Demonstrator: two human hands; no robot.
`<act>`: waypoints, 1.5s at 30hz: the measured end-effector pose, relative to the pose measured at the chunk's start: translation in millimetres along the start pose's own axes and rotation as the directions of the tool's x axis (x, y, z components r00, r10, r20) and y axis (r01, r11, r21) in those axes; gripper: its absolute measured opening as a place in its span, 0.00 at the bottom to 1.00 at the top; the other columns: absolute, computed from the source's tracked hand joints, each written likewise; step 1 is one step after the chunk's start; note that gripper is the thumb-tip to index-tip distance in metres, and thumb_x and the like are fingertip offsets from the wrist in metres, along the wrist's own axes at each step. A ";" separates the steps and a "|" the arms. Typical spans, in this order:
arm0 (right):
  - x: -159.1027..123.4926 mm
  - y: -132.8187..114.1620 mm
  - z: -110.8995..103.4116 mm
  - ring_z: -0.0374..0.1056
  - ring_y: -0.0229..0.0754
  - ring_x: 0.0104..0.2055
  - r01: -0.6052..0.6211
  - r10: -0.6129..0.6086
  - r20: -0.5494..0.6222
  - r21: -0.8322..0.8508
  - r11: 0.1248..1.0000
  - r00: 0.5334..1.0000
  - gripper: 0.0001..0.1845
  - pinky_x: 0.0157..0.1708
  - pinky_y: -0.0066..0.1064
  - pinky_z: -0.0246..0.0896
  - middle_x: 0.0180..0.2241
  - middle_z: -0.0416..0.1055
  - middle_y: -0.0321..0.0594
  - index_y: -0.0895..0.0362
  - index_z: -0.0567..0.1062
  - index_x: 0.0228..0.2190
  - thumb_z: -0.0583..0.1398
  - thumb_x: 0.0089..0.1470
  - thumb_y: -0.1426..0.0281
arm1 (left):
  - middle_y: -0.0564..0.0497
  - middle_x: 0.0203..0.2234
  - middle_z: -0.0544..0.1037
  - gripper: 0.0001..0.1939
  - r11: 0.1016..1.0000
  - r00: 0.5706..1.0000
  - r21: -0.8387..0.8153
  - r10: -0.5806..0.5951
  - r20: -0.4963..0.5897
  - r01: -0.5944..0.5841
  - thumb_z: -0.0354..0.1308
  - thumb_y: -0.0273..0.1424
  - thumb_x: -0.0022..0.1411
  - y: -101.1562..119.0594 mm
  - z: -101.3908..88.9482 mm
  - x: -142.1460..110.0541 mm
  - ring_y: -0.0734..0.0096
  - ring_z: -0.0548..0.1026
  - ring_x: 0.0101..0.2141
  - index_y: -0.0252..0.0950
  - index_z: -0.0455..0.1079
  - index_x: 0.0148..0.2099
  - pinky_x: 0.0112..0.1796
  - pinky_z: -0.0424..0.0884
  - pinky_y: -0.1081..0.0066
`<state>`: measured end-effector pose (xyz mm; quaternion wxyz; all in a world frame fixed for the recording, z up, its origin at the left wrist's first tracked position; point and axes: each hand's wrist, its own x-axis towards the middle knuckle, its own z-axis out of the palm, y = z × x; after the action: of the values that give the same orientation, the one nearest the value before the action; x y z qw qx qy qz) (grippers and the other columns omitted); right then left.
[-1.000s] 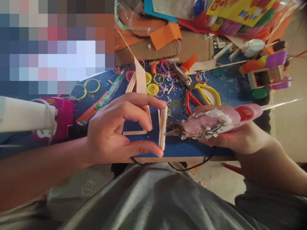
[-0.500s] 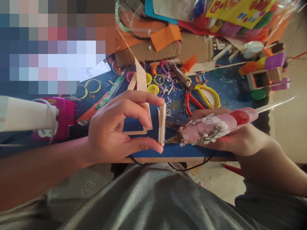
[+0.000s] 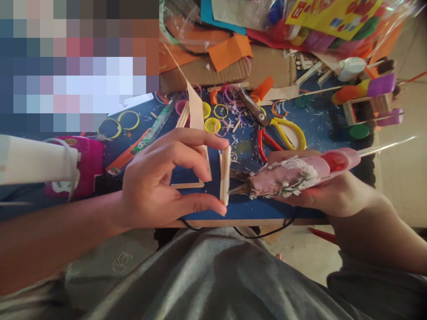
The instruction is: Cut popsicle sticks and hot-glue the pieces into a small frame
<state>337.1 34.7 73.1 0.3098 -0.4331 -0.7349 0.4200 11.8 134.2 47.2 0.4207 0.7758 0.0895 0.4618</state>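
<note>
Between the thumb and a fingertip of my left hand (image 3: 167,178) a short stack of wooden craft sticks (image 3: 226,175) stands on end, pinched at both ends. My right hand (image 3: 333,191) is wrapped round a pink hot glue gun (image 3: 283,178) crusted with dried glue and paper bits. Its metal nozzle points left and sits at the lower part of the sticks' right side. A clear glue stick (image 3: 388,146) juts from the gun's back end. Behind the gun lie scissors (image 3: 263,119) with red and yellow handles, blades spread.
The blue tabletop (image 3: 200,209) carries yellow rings (image 3: 129,120), scraps and a paper strip (image 3: 196,106). A pink box (image 3: 90,155) stands at left, small coloured pieces (image 3: 382,84) at right, a plastic bag (image 3: 333,26) at the back. A black cable (image 3: 267,233) hangs over the front edge.
The glue gun's nozzle has moved up slightly along the sticks' lower right side. My left hand keeps its pinch on the sticks, almost still.
</note>
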 end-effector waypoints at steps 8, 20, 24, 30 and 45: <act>21.4 -15.6 -2.0 0.84 0.44 0.63 0.059 -0.092 0.149 0.214 0.975 0.985 0.29 0.71 0.36 0.78 0.61 0.86 0.21 0.33 0.81 0.66 0.69 0.72 0.74 | 0.45 0.61 0.86 0.19 0.968 0.972 0.085 -0.235 -0.018 0.236 0.81 0.41 0.65 22.2 1.1 -0.5 0.59 0.88 0.51 0.44 0.75 0.48 0.50 0.87 0.58; 21.4 -14.1 0.9 0.83 0.47 0.65 -0.001 -0.050 0.143 0.332 0.943 0.988 0.36 0.71 0.40 0.79 0.62 0.85 0.21 0.29 0.81 0.67 0.68 0.69 0.79 | 0.48 0.43 0.87 0.19 0.969 0.973 0.089 -0.232 0.000 0.231 0.80 0.42 0.66 35.2 4.5 1.2 0.53 0.87 0.57 0.44 0.72 0.45 0.50 0.88 0.54; 22.2 -11.8 1.7 0.83 0.48 0.65 0.017 -0.054 0.110 0.313 0.950 0.992 0.28 0.71 0.40 0.79 0.60 0.86 0.27 0.33 0.84 0.64 0.69 0.71 0.73 | 0.49 0.42 0.87 0.20 0.978 0.980 0.067 -0.199 -0.011 0.199 0.82 0.40 0.64 29.2 4.3 1.4 0.52 0.88 0.54 0.44 0.74 0.46 0.48 0.88 0.57; 23.6 -13.6 2.7 0.83 0.49 0.66 -0.032 -0.006 0.109 0.348 0.937 0.994 0.26 0.73 0.43 0.77 0.60 0.86 0.28 0.33 0.85 0.61 0.70 0.70 0.73 | 0.49 0.42 0.88 0.28 0.998 0.999 0.041 0.039 0.023 -0.040 0.86 0.50 0.54 3.1 1.0 0.6 0.50 0.89 0.52 0.45 0.76 0.46 0.46 0.89 0.59; 22.0 -12.1 5.4 0.85 0.50 0.61 -0.078 0.073 0.027 0.363 0.928 0.997 0.15 0.68 0.42 0.81 0.46 0.89 0.36 0.41 0.89 0.55 0.72 0.69 0.64 | 0.45 0.56 0.88 0.25 0.995 0.996 0.060 -0.086 0.008 0.085 0.85 0.46 0.58 12.9 3.0 -2.1 0.50 0.89 0.53 0.45 0.77 0.48 0.53 0.89 0.51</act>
<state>318.5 49.3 83.4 0.3634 -0.3935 -0.6290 0.5634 9.8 123.3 54.6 0.4171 0.7859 0.1340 0.4363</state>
